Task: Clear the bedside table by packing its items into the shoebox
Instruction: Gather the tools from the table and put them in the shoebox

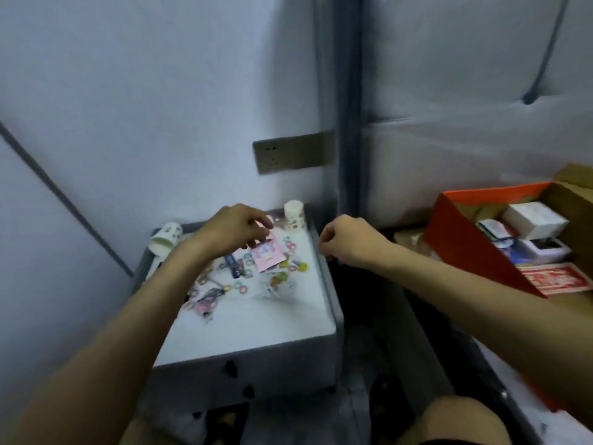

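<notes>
While the bedside table (250, 322) in front of me is far from cleared, the orange shoebox (465, 239) at about three o'clock from it, across a dark gap, already holds a white carton (534, 220) and some smaller packets, so I judge the job started but perhaps not half done. On the table one paper cup (293, 216) stands upright in the one o'clock corner and a second cup (165, 240) lies tipped at the ten o'clock corner. A pink packet (268, 258) lies near the middle toward twelve o'clock, and a scatter of small coloured rings (244, 277) spreads from it toward seven o'clock. My left hand (237, 228) curls down onto the packet's far edge; the blur keeps me from telling whether it grips yet. My right hand (349, 240) hangs clenched over the table's three o'clock edge, nothing visible in it.
</notes>
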Tool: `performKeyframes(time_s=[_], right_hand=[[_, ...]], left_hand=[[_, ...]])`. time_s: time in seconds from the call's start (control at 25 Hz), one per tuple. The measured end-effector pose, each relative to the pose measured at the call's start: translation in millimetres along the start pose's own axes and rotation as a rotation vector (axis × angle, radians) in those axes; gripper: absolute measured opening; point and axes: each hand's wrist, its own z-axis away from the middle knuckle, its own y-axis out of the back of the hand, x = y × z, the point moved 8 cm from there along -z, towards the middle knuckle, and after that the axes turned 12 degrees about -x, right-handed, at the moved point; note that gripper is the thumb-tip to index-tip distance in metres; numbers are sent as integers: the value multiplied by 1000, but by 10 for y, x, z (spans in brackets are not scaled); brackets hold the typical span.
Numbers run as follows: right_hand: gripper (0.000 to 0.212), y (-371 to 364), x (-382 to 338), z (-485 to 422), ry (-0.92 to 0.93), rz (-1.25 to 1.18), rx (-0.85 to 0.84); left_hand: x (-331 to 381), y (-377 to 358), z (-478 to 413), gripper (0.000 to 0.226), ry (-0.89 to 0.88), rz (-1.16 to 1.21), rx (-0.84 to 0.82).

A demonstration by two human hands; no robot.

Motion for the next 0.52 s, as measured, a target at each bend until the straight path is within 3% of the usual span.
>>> performKeyframes(time_s=[0.2,0.36,0.52], right_hand=[[18,-1126,-335,-829,26,136,-200],[26,-1589,-738,-1520,127,214,-79],[31,-1897,-925,-2108,111,350,15]], left_hand=[[-1726,-54,307,22,353,13,106],[-2558,-106,401,42,553,-76,239],[-2873,-107,243,46,551,-139,262]])
